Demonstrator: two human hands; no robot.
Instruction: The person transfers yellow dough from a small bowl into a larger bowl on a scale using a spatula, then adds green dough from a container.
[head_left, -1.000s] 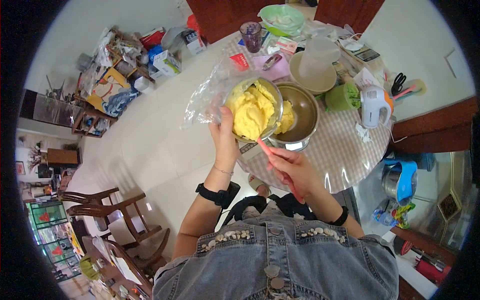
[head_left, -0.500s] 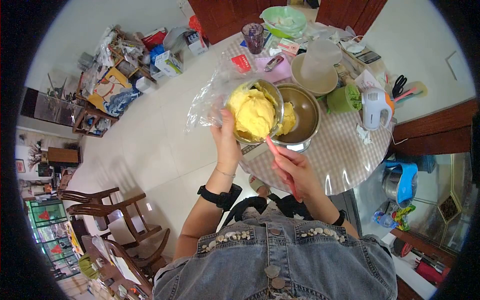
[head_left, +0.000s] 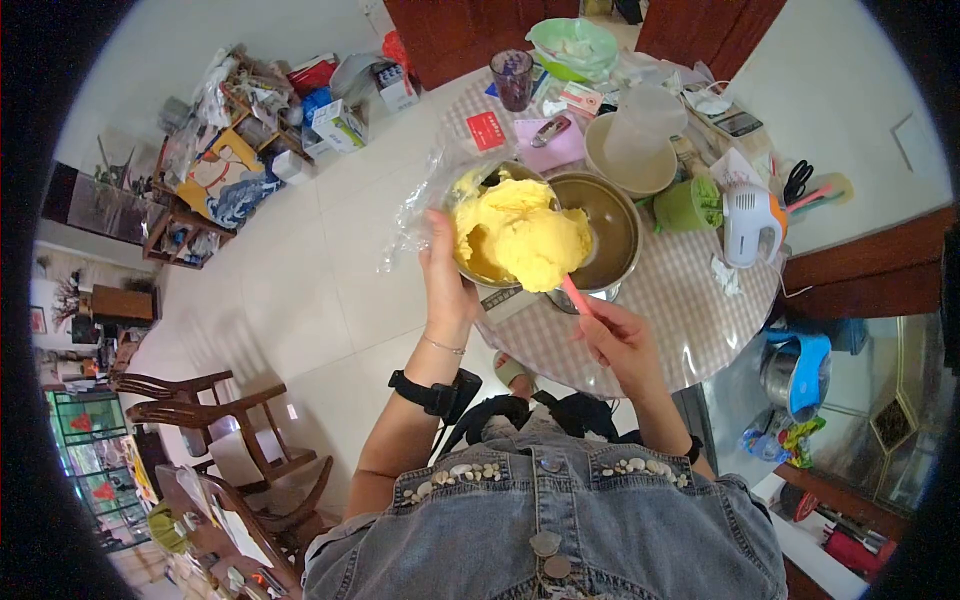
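Observation:
My left hand (head_left: 447, 285) grips a metal bowl (head_left: 482, 277) by its left side, tilted toward a second, wider metal bowl (head_left: 615, 225) on the table. Thick yellow mixture (head_left: 540, 240) fills the held bowl, and a big lump bulges over its right edge toward the wider bowl. The fingers of my right hand (head_left: 622, 345) are wrapped round the handle of a pink spatula (head_left: 574, 293), whose blade is hidden under the lump. A clear plastic bag (head_left: 425, 195) lies beside the held bowl, near my left fingertips.
The round table carries a checked cloth (head_left: 690, 320). Behind the bowls stand a cream bowl (head_left: 610, 150), a dark glass (head_left: 513, 85) and a green bowl (head_left: 575, 50). A green container (head_left: 685, 207) and a hand mixer (head_left: 752, 225) are to the right. Wooden chairs (head_left: 215, 415) stand at left.
The spatula has moved slightly right, and the yellow lump now sticks out past the held bowl's right edge, over the wider bowl. My right hand has shifted right with the spatula.

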